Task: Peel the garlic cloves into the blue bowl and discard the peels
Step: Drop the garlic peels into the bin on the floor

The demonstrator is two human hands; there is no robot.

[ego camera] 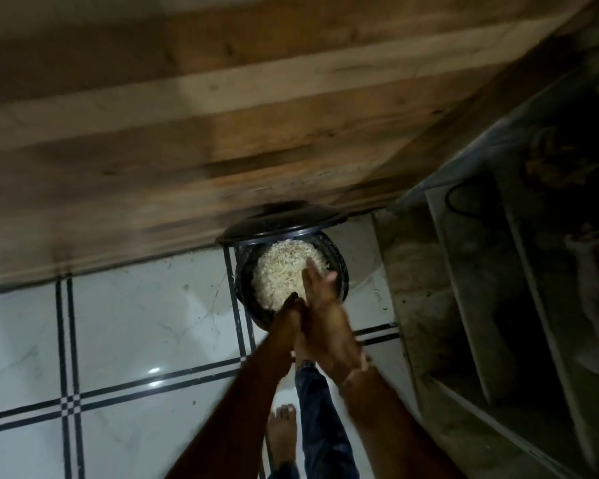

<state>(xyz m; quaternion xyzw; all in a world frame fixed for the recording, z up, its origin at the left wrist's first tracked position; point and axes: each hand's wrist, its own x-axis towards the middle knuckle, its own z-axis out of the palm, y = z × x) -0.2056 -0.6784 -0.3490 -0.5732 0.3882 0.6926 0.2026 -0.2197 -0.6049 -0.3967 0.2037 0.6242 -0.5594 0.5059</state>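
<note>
My left hand (287, 321) lies palm to palm against the other, over the garlic peels (281, 267); blur hides whether its fingers hold anything. My right hand (325, 305) has straight fingers and holds nothing. The peels fill the black bin (341, 271), whose lid (277, 223) is raised.

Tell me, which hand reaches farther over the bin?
The right hand: its straight fingers stretch out over the peels in the bin, while the left hand stops at the near rim.
</note>
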